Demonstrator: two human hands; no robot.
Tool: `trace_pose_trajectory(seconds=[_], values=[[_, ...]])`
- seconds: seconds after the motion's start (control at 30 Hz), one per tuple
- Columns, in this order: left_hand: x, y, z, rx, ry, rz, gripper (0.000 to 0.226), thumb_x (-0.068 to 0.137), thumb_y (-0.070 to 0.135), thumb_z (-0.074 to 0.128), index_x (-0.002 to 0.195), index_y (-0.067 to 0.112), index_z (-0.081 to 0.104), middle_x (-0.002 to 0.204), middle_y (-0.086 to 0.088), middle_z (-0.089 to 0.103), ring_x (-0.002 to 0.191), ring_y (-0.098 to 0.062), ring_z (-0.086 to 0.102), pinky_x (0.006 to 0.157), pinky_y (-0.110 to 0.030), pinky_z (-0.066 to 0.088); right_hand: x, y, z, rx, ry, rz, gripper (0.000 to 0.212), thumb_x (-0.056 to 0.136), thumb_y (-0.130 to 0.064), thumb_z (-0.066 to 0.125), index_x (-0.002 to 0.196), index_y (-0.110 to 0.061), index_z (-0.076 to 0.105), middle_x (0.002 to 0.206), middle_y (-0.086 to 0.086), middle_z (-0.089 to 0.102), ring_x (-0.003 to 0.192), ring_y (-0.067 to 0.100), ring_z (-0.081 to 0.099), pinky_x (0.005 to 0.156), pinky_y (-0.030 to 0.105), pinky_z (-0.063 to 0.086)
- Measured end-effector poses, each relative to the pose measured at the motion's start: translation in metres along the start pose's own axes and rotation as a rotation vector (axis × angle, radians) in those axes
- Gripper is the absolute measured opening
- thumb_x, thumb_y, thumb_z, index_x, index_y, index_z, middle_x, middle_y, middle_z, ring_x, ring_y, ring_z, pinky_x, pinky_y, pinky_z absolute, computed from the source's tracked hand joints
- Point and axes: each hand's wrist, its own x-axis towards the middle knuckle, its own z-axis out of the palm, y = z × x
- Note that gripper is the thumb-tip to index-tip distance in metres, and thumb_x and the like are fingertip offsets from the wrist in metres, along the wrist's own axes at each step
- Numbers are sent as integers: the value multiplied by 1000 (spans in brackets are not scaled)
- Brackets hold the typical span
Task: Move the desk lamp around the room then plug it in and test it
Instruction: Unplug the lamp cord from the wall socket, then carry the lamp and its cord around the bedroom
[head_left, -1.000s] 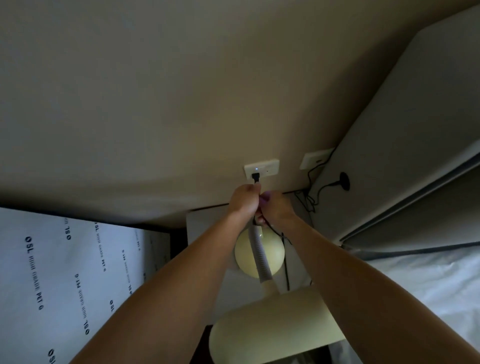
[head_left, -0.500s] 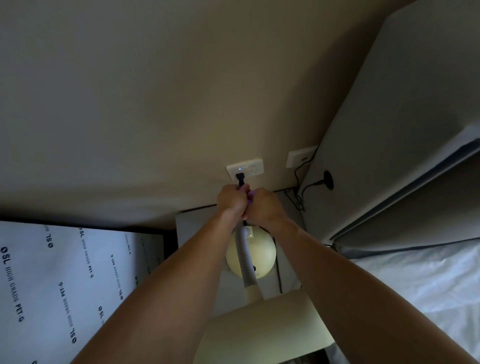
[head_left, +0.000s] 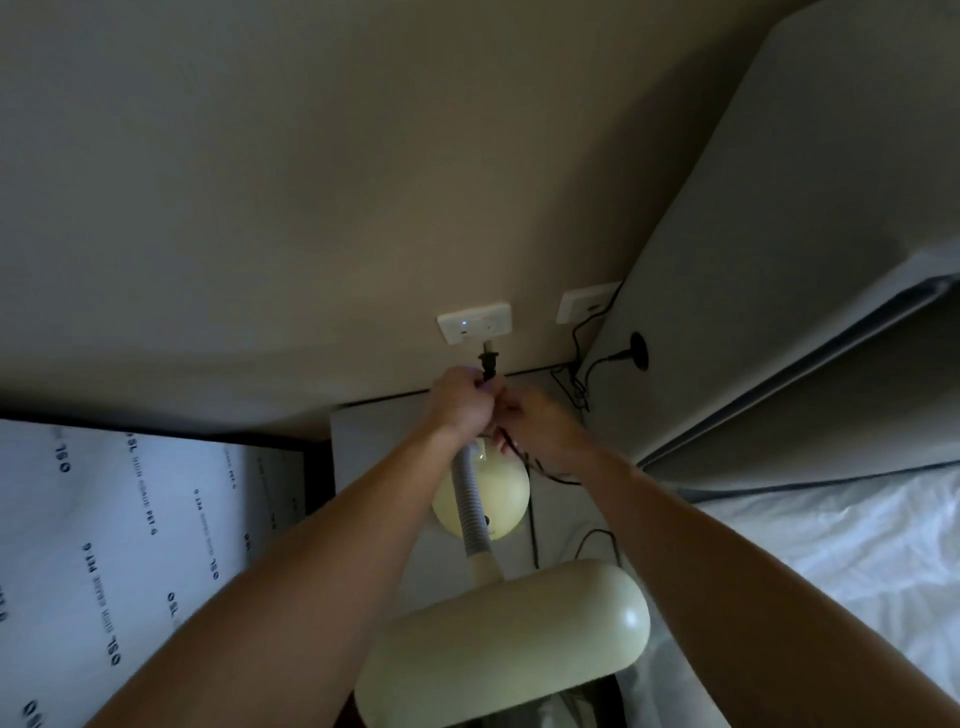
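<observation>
A cream desk lamp stands on a small white table: its round base (head_left: 498, 493) is far, a grey flexible neck (head_left: 470, 499) rises from it, and the long shade (head_left: 514, 644) is near me, unlit. My left hand (head_left: 460, 402) grips the black cord just under the black plug (head_left: 488, 361), whose prongs show a little below the white wall socket (head_left: 475, 323). The plug is out of the socket. My right hand (head_left: 540, 423) holds the cord (head_left: 550, 475) beside the left hand.
A second white wall plate (head_left: 587, 301) with a dark cable sits to the right. A large pale panel (head_left: 805, 260) with a cable hole leans on the right. White bedding (head_left: 841, 561) lies lower right, and a printed white sheet (head_left: 130, 545) lower left.
The plug, which sat at the socket a second ago, now hangs below it with its prongs showing. Both hands have dropped slightly and the right hand has slid out along the cord.
</observation>
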Motion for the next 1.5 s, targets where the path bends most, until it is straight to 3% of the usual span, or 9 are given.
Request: trace_pose_trajectory(seconds=[0.17, 0.27, 0.5, 0.63, 0.83, 1.1, 1.2, 1.37, 1.5], values=[[-14, 2, -28, -302, 68, -45, 23, 91, 28, 64, 74, 13, 69, 86, -8, 76, 67, -16, 70, 51, -16, 50, -15, 9, -23, -378, 72, -102, 33, 82, -42, 70, 60, -20, 58, 56, -9, 52, 54, 8, 49, 57, 26, 38], [-28, 1, -52, -410, 175, -50, 19, 95, 23, 60, 88, 9, 69, 81, -1, 74, 47, 1, 60, 46, -13, 42, -26, 19, -30, -556, 54, -69, 32, 88, -27, 69, 61, -32, 53, 60, -12, 54, 59, 5, 51, 59, 24, 39], [-72, -4, -134, -782, 311, -63, 17, 105, 23, 39, 104, 8, 47, 81, -11, 67, 48, -15, 68, 47, -24, 56, -65, -5, -51, -850, 72, -94, 23, 94, -23, 59, 73, -31, 56, 67, -12, 56, 68, 12, 57, 57, 26, 44], [-100, 6, -172, -773, 432, 31, 19, 105, 24, 39, 104, 7, 46, 75, -10, 60, 46, -15, 65, 48, -25, 56, -88, -38, -47, -1085, 79, -148, 10, 95, -25, 57, 98, -21, 66, 83, -2, 60, 80, 17, 57, 51, 22, 30], [-132, 30, -215, -669, 435, 196, 24, 105, 25, 38, 111, 8, 53, 72, -6, 61, 47, -11, 63, 51, -26, 54, -133, -90, -42, -1338, 161, -164, 21, 97, -24, 46, 106, -18, 64, 106, 10, 64, 98, 28, 61, 82, 37, 54], [-193, 29, -240, -589, 317, 299, 27, 105, 19, 37, 111, 4, 58, 54, -1, 41, 38, -11, 54, 68, -37, 57, -228, -88, -13, -1594, 309, 17, 27, 93, -24, 56, 119, -20, 60, 115, 5, 64, 106, 24, 63, 77, 33, 47], [-221, 1, -272, -673, 343, 230, 25, 104, 23, 39, 107, 6, 58, 60, 0, 29, 35, -8, 32, 56, -36, 60, -265, -63, -16, -1474, 294, 221, 28, 90, -28, 58, 115, -19, 65, 106, 3, 70, 97, 22, 68, 75, 31, 52], [-255, -48, -329, -548, 444, 283, 29, 100, 33, 48, 105, 11, 66, 59, 3, 40, 45, -11, 35, 44, -27, 37, -305, -46, 43, -931, -45, 379, 18, 94, -18, 63, 102, -4, 70, 84, 9, 77, 76, 23, 75, 71, 31, 61], [-279, -57, -340, -476, 354, 341, 25, 101, 31, 48, 99, 14, 66, 66, 1, 52, 51, -11, 44, 50, -28, 43, -300, -72, 139, -649, -223, 183, 24, 100, -20, 52, 105, -2, 68, 85, 13, 75, 78, 27, 74, 75, 36, 62]])
